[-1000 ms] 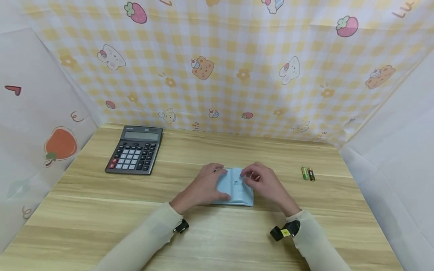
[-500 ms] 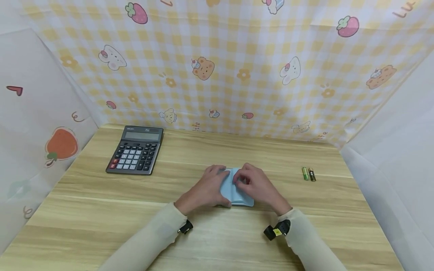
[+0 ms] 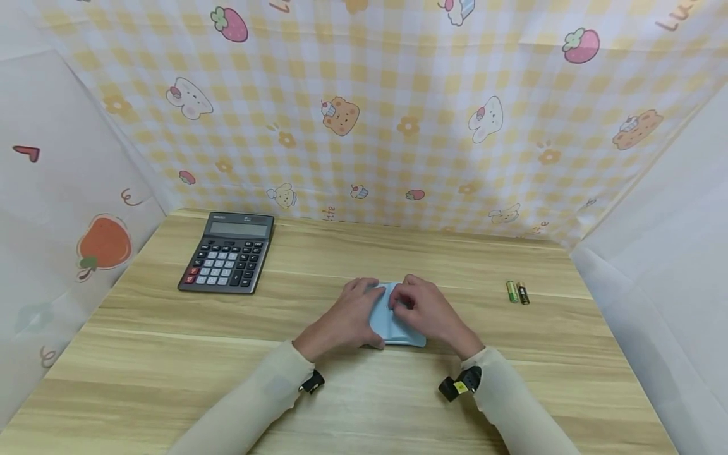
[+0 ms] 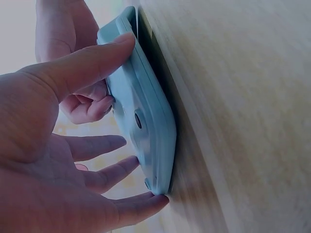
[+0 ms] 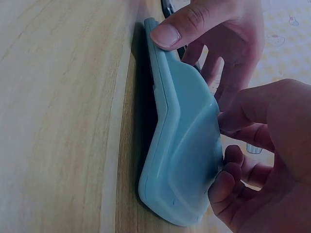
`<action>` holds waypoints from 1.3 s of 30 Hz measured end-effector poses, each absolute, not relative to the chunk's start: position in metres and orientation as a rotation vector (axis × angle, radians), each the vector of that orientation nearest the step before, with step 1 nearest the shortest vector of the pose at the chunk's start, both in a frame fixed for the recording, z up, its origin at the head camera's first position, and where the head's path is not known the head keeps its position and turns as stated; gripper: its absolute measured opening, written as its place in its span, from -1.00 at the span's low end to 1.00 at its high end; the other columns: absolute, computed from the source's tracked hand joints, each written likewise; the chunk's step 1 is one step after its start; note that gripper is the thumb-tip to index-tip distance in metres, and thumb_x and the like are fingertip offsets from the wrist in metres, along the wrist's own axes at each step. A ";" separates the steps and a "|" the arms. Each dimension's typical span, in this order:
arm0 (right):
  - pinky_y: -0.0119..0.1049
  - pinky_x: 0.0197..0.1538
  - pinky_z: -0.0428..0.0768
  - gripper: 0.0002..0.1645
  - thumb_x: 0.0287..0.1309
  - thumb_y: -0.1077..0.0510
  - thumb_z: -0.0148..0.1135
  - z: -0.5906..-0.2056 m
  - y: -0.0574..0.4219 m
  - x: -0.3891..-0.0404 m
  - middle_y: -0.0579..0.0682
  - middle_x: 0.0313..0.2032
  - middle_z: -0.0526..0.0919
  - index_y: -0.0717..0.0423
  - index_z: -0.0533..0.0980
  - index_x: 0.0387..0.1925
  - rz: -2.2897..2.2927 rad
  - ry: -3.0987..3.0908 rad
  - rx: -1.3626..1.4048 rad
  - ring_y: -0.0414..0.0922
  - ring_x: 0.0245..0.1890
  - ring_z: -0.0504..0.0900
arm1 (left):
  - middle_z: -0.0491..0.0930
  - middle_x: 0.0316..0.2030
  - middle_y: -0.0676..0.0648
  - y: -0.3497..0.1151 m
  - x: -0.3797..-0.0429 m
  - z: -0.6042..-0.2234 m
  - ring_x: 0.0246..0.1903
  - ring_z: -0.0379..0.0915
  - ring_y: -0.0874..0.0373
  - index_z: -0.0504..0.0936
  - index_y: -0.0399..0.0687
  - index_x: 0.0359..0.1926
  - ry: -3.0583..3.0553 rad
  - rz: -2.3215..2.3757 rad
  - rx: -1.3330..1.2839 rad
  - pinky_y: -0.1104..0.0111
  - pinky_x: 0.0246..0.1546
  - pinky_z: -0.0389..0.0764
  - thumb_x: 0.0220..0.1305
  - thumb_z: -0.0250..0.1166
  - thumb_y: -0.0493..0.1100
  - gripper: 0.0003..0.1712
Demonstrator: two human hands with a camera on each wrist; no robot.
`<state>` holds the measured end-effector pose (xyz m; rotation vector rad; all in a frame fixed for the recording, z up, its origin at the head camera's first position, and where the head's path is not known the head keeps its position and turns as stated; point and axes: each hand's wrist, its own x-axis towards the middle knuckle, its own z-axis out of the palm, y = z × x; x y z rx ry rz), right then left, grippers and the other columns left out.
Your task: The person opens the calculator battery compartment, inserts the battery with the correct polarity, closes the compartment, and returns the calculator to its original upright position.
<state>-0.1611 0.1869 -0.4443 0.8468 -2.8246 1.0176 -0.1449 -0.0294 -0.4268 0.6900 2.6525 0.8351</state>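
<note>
bracing the light blue device (image 3: 382,321) across its edges, the left hand (image 3: 348,317) grasps it with the thumb on the near edge and fingers toward the far one. the device rests on the wooden surface (image 3: 364,404), between both hands. the right hand (image 3: 428,311) has curled fingers, their tips at the device's raised back; whether they pinch anything cannot be told. a dark grey calculator (image 3: 226,256) lies well to the left, two batteries (image 3: 512,292) to the right.
</note>
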 end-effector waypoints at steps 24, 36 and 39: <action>-0.21 -0.31 0.39 -0.91 0.10 0.23 0.32 -0.449 0.185 -0.168 -0.17 -0.44 0.42 -0.05 0.66 -0.38 1.030 -2.765 0.891 -0.19 -0.43 0.40 | 0.23 0.61 -0.28 -0.030 -0.146 -0.429 0.60 0.02 -0.33 0.35 -0.31 0.63 2.649 0.839 0.695 -0.09 0.54 0.27 0.04 0.81 -0.08 0.23; -0.25 -0.28 0.40 -0.88 0.16 0.25 0.39 -0.446 0.190 -0.164 -0.12 -0.40 0.44 -0.06 0.68 -0.33 1.071 -2.815 0.858 -0.17 -0.39 0.42 | 0.21 0.63 -0.27 -0.030 -0.145 -0.428 0.62 0.00 -0.34 0.35 -0.30 0.63 2.652 0.830 0.690 -0.12 0.56 0.24 0.03 0.81 -0.07 0.24; -0.28 -0.26 0.43 -0.87 0.18 0.25 0.43 -0.444 0.191 -0.163 -0.13 -0.37 0.45 -0.06 0.68 -0.30 1.067 -2.849 0.848 -0.17 -0.37 0.43 | 0.20 0.63 -0.26 -0.031 -0.145 -0.428 0.63 0.00 -0.32 0.34 -0.29 0.64 2.655 0.818 0.689 -0.11 0.56 0.24 0.04 0.81 -0.05 0.24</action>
